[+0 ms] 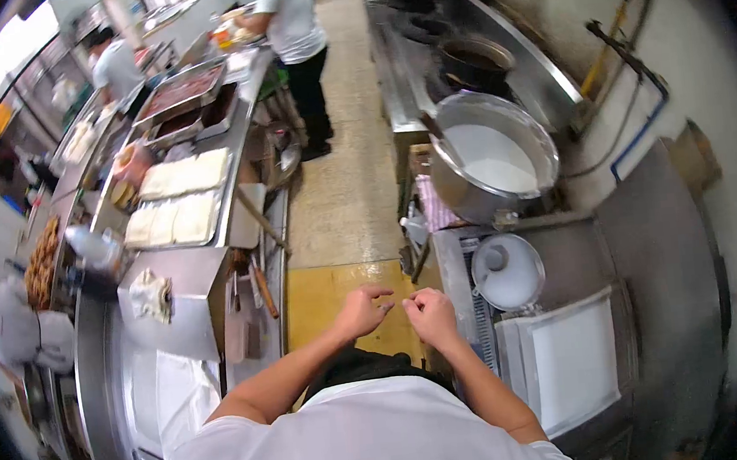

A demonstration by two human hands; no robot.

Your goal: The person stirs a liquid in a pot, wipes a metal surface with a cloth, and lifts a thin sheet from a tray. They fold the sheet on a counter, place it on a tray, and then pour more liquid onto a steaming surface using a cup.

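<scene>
My left hand (363, 311) is held in front of my body over the yellow floor, its fingers curved and apart with nothing visible between them. Close beside it, with a small gap, is my right hand (431, 316), fingers curled in; whether they hold anything is too small to tell. Both hands are in the aisle between two counters. To the right stands a large metal pot (457, 189) of white liquid with a wooden handle leaning in it. A white bowl (509, 272) and a white rectangular tray (575, 356) are nearer my right arm.
On the left counter (245, 122) are trays of pale sheets (173, 221), trays of dark red food (181, 93) and a crumpled cloth (151, 295). One person (294, 22) stands by the aisle; two others are farther left. Dark pots (474, 59) line the right stove.
</scene>
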